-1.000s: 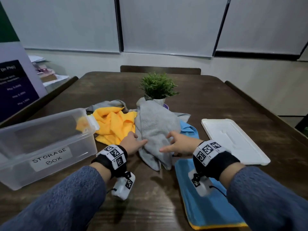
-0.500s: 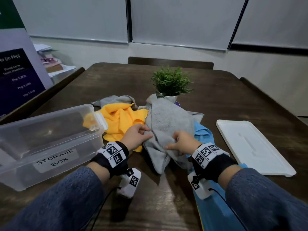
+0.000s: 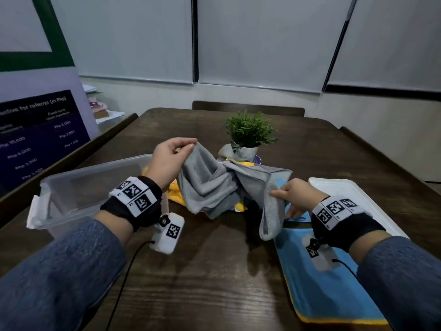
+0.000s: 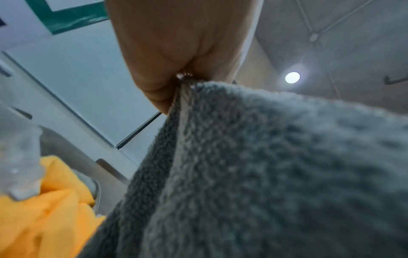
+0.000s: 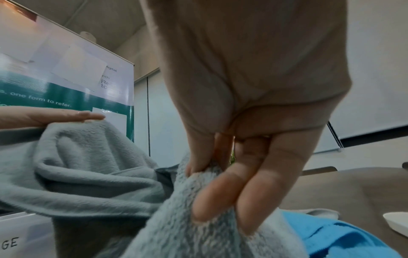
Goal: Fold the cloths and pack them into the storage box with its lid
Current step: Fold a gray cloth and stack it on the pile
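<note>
The left hand [image 3: 170, 161] pinches one edge of the grey cloth [image 3: 216, 187] between thumb and fingertips and holds it up above the table [image 3: 214, 271], while the right hand [image 3: 299, 195] pinches another edge lower down at about 3 o'clock from it — the cloth sags between them in loose folds, one end hanging to just above the wood. In front of the body, toward 6 o'clock, the table is bare and gives open room. At 9 o'clock the clear storage box [image 3: 78, 185] stands open near the table's left edge, close beside the left wrist. At 3 o'clock the white lid [image 3: 353, 194] lies flat, and just nearer than it a blue cloth [image 3: 329, 283] with a yellow border is spread out, reaching toward the near edge. Behind the grey cloth, at 12 o'clock, a yellow cloth [image 3: 175, 195] lies crumpled, and a potted plant [image 3: 248, 132] stands just beyond the hanging fabric. The left wrist view shows the pinch close up, the cloth's hem caught between the fingers [image 4: 154, 90], with yellow cloth below; the right wrist view shows thumb and forefinger closed on the fluffy edge while two other fingers [image 5: 220, 195] lie straight along it — detail that the head view does not give.
</note>
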Motion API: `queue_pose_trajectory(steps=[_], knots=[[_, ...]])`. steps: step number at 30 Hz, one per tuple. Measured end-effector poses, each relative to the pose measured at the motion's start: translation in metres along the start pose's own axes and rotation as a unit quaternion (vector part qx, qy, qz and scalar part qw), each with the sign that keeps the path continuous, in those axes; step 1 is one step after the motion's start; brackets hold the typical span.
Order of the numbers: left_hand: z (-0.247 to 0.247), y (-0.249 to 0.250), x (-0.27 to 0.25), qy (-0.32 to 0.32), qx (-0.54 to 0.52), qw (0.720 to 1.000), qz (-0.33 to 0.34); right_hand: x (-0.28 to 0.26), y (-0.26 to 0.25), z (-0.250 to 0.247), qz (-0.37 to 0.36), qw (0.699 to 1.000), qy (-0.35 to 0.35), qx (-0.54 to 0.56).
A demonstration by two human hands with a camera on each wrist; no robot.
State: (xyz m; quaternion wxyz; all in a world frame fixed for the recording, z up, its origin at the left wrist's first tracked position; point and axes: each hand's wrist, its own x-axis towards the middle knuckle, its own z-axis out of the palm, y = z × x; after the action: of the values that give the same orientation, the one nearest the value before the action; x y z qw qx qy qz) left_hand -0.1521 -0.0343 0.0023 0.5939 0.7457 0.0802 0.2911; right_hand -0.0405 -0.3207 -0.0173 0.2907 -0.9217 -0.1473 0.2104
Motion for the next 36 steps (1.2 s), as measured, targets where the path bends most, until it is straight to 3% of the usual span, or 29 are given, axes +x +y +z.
queue_pose_trajectory(steps=[5, 10, 15, 20, 24, 28, 32, 34, 36], knots=[[-0.022, 0.033, -0.016, 0.008, -0.018, 0.998, 0.059, -0.023, -0.01, 0.002, -0.01, 0.998, -0.053, -0.032], [-0.043, 0.067, -0.014, 0.055, 0.008, 0.988, 0.145, -0.041, -0.03, 0.019, -0.05, 0.992, -0.11, -0.038], [-0.054, 0.093, -0.01, 0.069, 0.041, 0.978, 0.191, -0.048, -0.045, 0.02, -0.063, 0.993, -0.082, -0.049], [-0.043, 0.092, -0.018, -0.046, 0.057, 0.982, 0.174, -0.052, -0.059, 0.017, -0.109, 0.991, -0.063, -0.042], [-0.029, 0.098, -0.031, -0.201, 0.048, 0.971, 0.123, -0.053, -0.08, 0.007, -0.255, 0.967, 0.02, -0.013], [-0.02, 0.111, -0.039, -0.304, 0.053, 0.945, 0.112, -0.063, -0.11, 0.008, -0.388, 0.921, -0.001, 0.039], [-0.023, 0.118, -0.035, -0.277, 0.05, 0.953, 0.115, -0.065, -0.118, 0.007, -0.34, 0.939, -0.051, 0.014], [-0.033, 0.116, -0.03, -0.231, 0.058, 0.963, 0.123, -0.061, -0.111, 0.002, -0.328, 0.941, -0.068, 0.044], [-0.044, 0.112, -0.022, -0.172, 0.092, 0.971, 0.139, -0.058, -0.105, -0.007, -0.323, 0.945, -0.041, 0.021]])
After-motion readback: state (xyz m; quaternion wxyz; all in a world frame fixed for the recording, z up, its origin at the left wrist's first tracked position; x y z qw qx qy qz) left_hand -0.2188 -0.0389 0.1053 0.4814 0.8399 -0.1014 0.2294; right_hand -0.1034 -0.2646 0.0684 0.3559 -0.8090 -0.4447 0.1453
